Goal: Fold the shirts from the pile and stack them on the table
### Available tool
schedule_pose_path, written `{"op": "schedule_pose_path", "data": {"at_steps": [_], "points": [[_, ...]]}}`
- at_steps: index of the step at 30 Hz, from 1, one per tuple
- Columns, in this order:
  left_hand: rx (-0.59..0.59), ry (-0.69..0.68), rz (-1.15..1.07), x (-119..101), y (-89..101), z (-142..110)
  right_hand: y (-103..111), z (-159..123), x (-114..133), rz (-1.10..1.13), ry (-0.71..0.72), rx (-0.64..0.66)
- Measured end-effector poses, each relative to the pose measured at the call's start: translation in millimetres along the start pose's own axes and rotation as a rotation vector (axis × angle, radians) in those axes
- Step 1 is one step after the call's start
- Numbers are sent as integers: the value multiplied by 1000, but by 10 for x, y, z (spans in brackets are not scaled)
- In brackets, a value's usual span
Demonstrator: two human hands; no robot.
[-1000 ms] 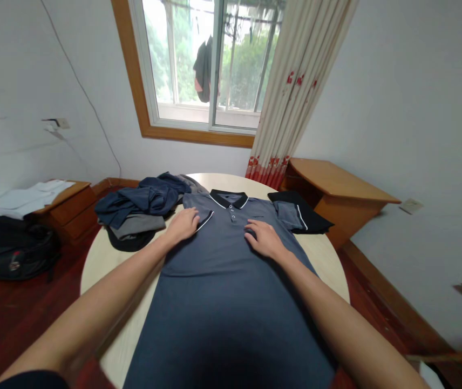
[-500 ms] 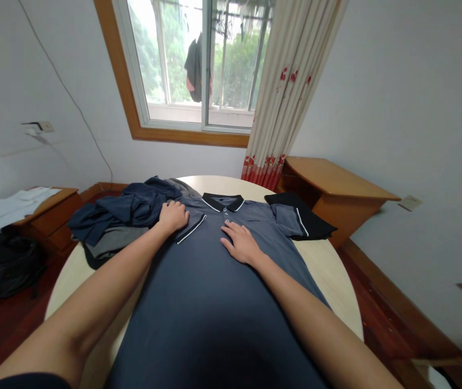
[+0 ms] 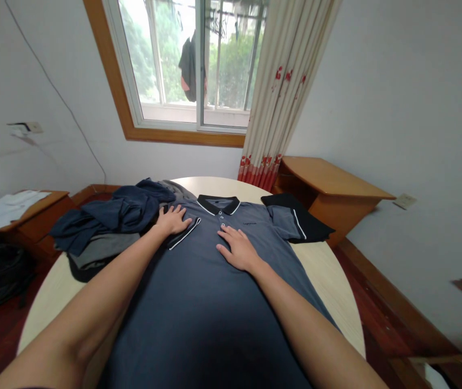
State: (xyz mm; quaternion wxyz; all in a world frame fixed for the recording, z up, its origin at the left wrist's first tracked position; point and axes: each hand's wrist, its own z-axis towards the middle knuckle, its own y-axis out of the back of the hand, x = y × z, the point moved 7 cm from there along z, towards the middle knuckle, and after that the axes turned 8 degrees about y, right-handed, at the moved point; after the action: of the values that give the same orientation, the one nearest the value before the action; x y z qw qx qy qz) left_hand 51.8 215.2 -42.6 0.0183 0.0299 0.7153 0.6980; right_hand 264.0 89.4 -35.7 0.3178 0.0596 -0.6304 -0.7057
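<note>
Pale round tabletop carries a grey polo shirt, spread front up across its middle. Clothes heap lies at left. Left hand rests on one sleeve, right hand below the collar; each grip is spread flat, grasping nothing.

Slate-grey polo shirt, its black collar edged with 1 white stripe; navy garment; pale cream tabletop; orange-brown desk; cream curtain patterned with red flowers.

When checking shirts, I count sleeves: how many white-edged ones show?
2: one sleeve by the left hand, the other sleeve over the black cloth. The clothes pile may hide more.
</note>
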Motion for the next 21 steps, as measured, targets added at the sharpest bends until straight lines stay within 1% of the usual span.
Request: {"op": "schedule_pose_path", "data": {"at_steps": [2,4,5,8,9,11,13,14,15,17,19,20,21], "points": [[-63,-1,-10,-64,57,-19,6,3,-3,5,-2,0],[-106,-17,-40,-124,52,-50,17,3,-8,8,-3,-3],[-102,-25,-53,-146,25,-63,22,2,-10,10,-2,-5],[-35,-22,-75,-170,-63,-89,13,-5,-6,13,-2,-10],[-43,-18,-79,-171,-58,-98,1,-7,1,14,-1,-13],[-105,-14,-88,-174,-13,-126,-22,-5,23,15,8,-20],[-144,-13,-103,-176,-2,-161,9,2,25,17,23,-49],[-133,-12,-111,-174,-26,-177,73,1,-6,12,20,-85],[-107,-10,-117,-172,-65,-189,181,-9,-74,0,-1,-143],[-64,-5,-122,-163,-134,-205,519,-81,-351,-52,-122,-314],[-61,-4,-125,-158,-155,-212,923,-249,-799,-130,-362,-482],[-62,-2,-126,-158,-155,-213,1093,-346,-1046,-165,-491,-521],[-62,1,-128,-158,-150,-213,1220,-444,-1297,-190,-624,-520]]}}
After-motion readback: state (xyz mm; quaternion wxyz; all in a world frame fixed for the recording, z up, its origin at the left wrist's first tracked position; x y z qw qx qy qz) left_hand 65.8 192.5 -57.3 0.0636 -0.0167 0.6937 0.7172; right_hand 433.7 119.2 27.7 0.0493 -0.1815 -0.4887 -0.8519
